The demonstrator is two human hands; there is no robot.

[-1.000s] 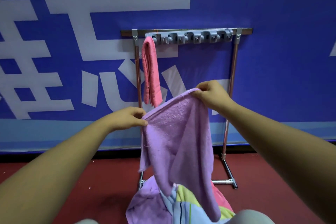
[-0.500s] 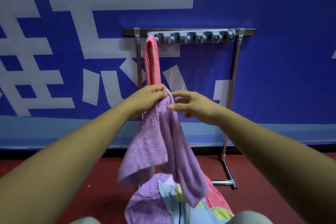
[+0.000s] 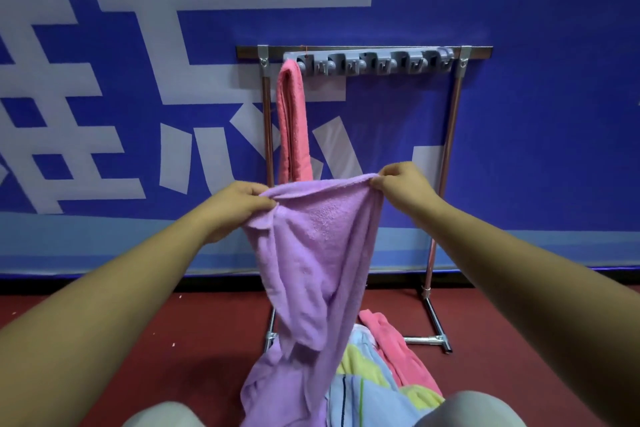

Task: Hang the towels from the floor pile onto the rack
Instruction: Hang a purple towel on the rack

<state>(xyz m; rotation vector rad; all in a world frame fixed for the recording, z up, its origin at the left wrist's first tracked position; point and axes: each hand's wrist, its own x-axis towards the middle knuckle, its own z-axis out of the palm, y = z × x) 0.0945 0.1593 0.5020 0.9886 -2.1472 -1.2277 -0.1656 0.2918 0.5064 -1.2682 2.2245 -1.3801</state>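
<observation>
Banner [image 3: 519, 121]: blue with large white shapes and a paler band along its foot, hanging behind everything.
Floor [image 3: 138, 340]: dark red, running up to the base of the banner.
Left hand [image 3: 239, 206]: raised in front of the rack, fingers [image 3: 254, 192] curled in, pinching the left top corner of the purple towel against the thumb.
Pink towel [image 3: 292, 121]: folded narrow, hanging straight down from the leftmost hook. Its lower end is hidden behind the purple towel's top edge.
Purple towel [image 3: 322, 246]: its top edge is pulled fairly taut between the two hands, and the rest drapes down in loose folds toward the pile. Whether the purple cloth on the floor below is the same piece, I cannot tell.
Pile [image 3: 367, 388]: crumpled towels on the floor in front of the rack's feet, showing pale blue, yellow-green and pink.
Rack [image 3: 453, 149]: a metal frame with two upright posts and a top bar, standing on the floor close against the banner.
Hook strip [image 3: 374, 62]: a grey strip fixed along the top bar. Every hook but the leftmost is bare.
Right hand [image 3: 403, 184]: a little higher than the left, fingers closed round the right top corner of the purple towel.
Knees [image 3: 467, 411]: in grey cloth at the bottom edge, either side of the pile.
</observation>
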